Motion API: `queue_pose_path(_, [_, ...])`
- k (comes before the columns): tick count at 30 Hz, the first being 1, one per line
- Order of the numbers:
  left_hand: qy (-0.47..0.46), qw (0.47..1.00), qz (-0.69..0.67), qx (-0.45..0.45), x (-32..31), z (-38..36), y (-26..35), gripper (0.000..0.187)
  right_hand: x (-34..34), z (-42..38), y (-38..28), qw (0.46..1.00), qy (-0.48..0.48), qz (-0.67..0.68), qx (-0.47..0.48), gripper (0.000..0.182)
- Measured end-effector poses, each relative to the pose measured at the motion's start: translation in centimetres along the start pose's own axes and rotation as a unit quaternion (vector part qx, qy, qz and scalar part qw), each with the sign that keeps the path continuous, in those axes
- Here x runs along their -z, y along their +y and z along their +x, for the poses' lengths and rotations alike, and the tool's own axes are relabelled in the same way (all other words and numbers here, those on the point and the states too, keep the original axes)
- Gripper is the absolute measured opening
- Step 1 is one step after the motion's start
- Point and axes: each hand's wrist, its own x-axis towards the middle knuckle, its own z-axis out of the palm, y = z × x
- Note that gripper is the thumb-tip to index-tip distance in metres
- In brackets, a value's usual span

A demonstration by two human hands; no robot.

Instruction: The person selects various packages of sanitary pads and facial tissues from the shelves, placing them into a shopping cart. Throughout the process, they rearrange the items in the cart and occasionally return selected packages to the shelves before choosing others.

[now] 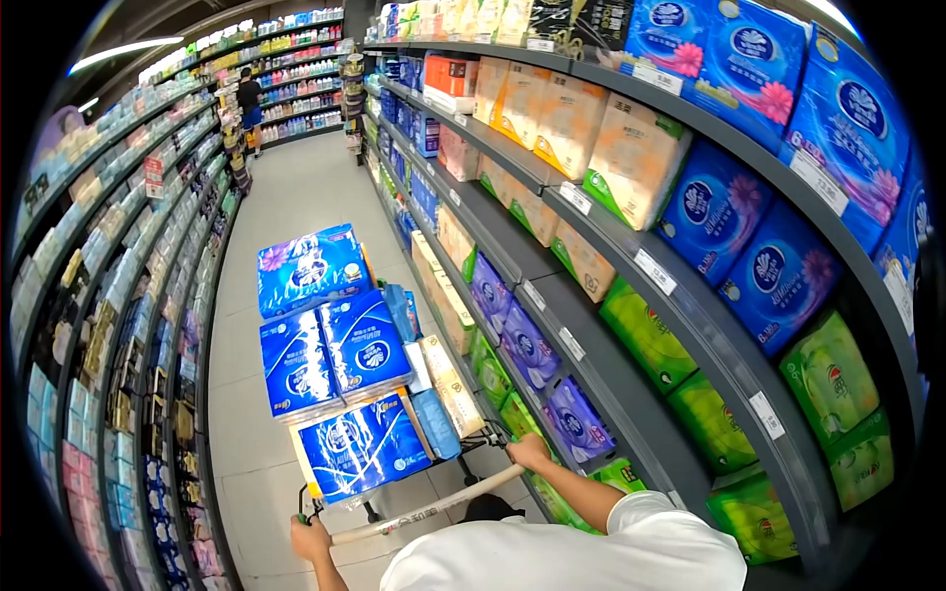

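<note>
My left hand [310, 538] is wrapped round the left end of a shopping cart's pale handlebar [434, 509], beside the dark side frame. At the bar's right end, my right hand [530, 452] is closed on the same handlebar. The cart is piled with blue tissue packs: one glossy pack [363, 445] nearest me, a larger double pack [335, 353] behind it and another blue pack [311, 269] at the front. A cream-coloured pack [450, 384] and a light-blue pack [435, 424] sit along the cart's right side. The loaded packs hide most of the cart's body.
Tall shelves [680, 271] of tissue packs run close along the cart's right side. On the left stands another shelf row [128, 286] filled with small packs. The tiled aisle floor [301, 187] stretches ahead. A person [249, 106] stands near the far shelves.
</note>
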Motion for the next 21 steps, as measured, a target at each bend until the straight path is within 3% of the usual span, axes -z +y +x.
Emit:
queue_pose_path(5, [-0.017, 1.0, 0.013, -0.006, -0.5, 2.9, 3.0, 0.019, 1.7, 1.3, -4.0, 0.999, 0.021, -0.016, 0.016, 0.035])
queue_pose_path(10, [-0.039, 0.999, -0.007, 0.005, -1.8, 5.4, 6.5, 0.018, 0.6, 7.5, -4.5, 0.998, -0.038, 0.038, 0.022, 0.038])
queue_pose_path(14, [-0.035, 0.999, 0.002, -0.008, -3.5, 7.2, 8.5, 0.015, -0.5, 11.6, -4.7, 0.991, -0.062, 0.119, 0.0, 0.033])
queue_pose_path(21, [-0.014, 0.999, 0.028, 0.007, -5.8, 11.7, 13.0, 0.014, -1.0, 16.3, -8.5, 0.985, -0.087, 0.151, 0.016, 0.022])
